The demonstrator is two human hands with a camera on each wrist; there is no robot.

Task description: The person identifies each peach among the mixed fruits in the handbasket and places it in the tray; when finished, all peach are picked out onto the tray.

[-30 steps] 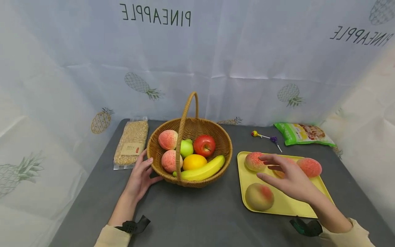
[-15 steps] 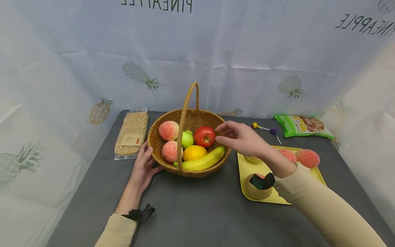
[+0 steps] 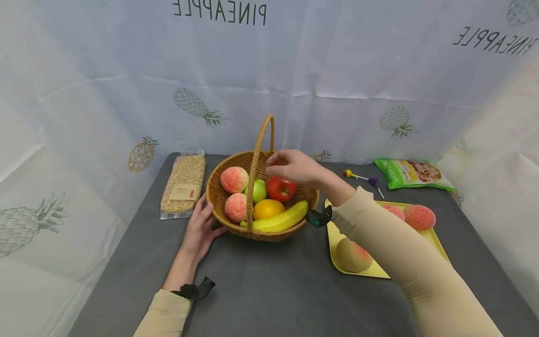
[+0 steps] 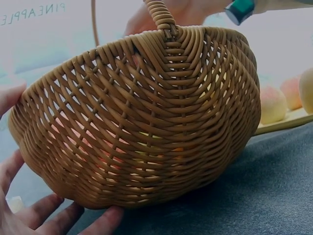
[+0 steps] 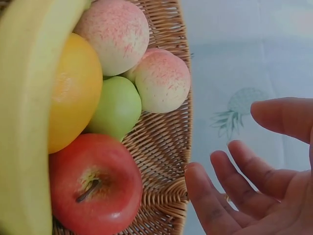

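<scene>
A wicker basket with a tall handle stands mid-table. It holds two peaches, a green apple, a red apple, an orange and a banana. My left hand rests against the basket's left side, fingers relaxed along the weave. My right hand hovers over the red apple, near the handle, fingers loosely spread and holding nothing.
A yellow tray at the right holds three peaches. A bag of grain lies left of the basket. Two lollipops and a green snack bag lie at the back right. A pineapple-print cloth backs the table.
My right hand left the tray, crossed leftward and now hangs above the basket by its handle. The left hand stays on the basket's side.
</scene>
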